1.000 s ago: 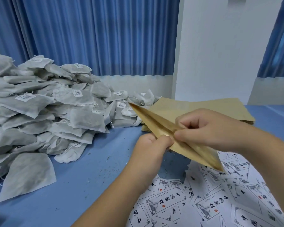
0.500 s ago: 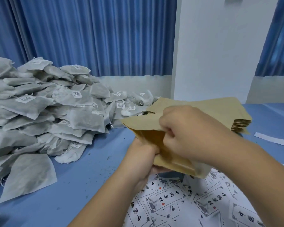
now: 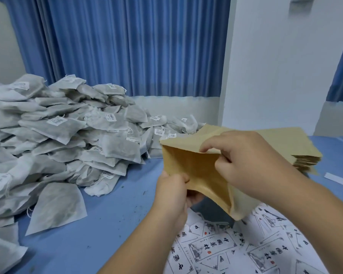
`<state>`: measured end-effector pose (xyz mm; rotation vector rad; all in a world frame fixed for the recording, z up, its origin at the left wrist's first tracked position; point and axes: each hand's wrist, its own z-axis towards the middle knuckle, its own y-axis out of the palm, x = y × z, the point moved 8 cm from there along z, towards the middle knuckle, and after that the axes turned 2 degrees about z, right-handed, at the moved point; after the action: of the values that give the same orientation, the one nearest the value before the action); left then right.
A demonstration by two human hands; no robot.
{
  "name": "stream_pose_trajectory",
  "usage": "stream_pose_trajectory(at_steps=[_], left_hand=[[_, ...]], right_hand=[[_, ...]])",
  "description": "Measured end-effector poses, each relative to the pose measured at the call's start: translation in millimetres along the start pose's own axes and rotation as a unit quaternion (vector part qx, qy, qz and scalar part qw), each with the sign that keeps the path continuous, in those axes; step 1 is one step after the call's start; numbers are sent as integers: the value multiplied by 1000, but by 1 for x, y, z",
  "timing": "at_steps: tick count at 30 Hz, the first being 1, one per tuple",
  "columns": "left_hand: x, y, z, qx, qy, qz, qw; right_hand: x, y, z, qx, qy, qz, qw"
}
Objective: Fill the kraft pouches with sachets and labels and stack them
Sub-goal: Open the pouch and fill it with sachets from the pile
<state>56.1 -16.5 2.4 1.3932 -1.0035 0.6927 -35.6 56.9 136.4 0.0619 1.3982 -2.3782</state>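
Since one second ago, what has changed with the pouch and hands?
The pouch was flat; now its mouth is pulled open. The right hand lifted the upper side, the left hand holds the lower side. Sachet heap, pouch stack and labels stayed put.

A strip of bare blue table [image 3: 111, 224] runs from the near edge toward the back, between the heap of sachets [image 3: 67, 139] and the left hand [image 3: 172, 194]. The heap stands high and blocks the whole left side; one loose sachet [image 3: 57, 206] lies at its foot, out onto the strip. Left hand and right hand [image 3: 251, 161] grip a pouch [image 3: 196, 171] up over the table's middle. Just behind the right hand sits the stack of pouches [image 3: 297, 143]; labels [image 3: 216, 252] cover the near right. Right of the stack a small bare patch holds a paper strip [image 3: 339, 179].
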Motion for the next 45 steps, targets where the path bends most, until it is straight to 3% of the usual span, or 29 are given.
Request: stream_pose_trajectory(at_steps=[5, 10, 17, 19, 20, 21, 23, 26, 28, 30, 32, 35, 38, 40, 45], left_hand=[[-4, -12, 5, -5, -119, -119, 986], [-3, -10, 7, -15, -110, -110, 988], [37, -22, 15, -36, 14, -52, 998], [61, -42, 21, 26, 119, 69, 990], [77, -55, 22, 86, 194, 199, 957], [94, -65, 19, 154, 274, 356, 880], [112, -67, 21, 211, 368, 597, 681], [107, -79, 50, 178, 303, 806, 476], [106, -95, 70, 153, 238, 873, 397], [111, -113, 86, 135, 186, 896, 381], [119, -122, 94, 124, 153, 899, 392], [129, -122, 101, 114, 170, 894, 398], [123, -120, 110, 73, 190, 916, 347], [122, -120, 113, 70, 198, 920, 331], [124, -114, 114, 73, 238, 898, 363]], right_hand=[[12, -16, -3, 52, 79, 88, 992], [8, -4, 13, 7, 121, 99, 988], [8, 10, 23, 12, 126, 101, 987], [10, 11, 22, 13, 126, 106, 986], [12, 11, 22, 12, 127, 108, 986], [13, 11, 21, 9, 128, 108, 986], [14, 14, 21, -1, 125, 100, 987], [13, 19, 20, -14, 114, 81, 990], [15, 18, 20, -12, 115, 76, 990], [17, 17, 20, -7, 117, 72, 990], [17, 16, 21, -3, 119, 70, 990], [17, 16, 22, -3, 120, 68, 990], [19, 14, 21, 0, 121, 71, 990], [19, 12, 21, 2, 120, 74, 990], [20, 10, 19, 0, 122, 77, 990]])
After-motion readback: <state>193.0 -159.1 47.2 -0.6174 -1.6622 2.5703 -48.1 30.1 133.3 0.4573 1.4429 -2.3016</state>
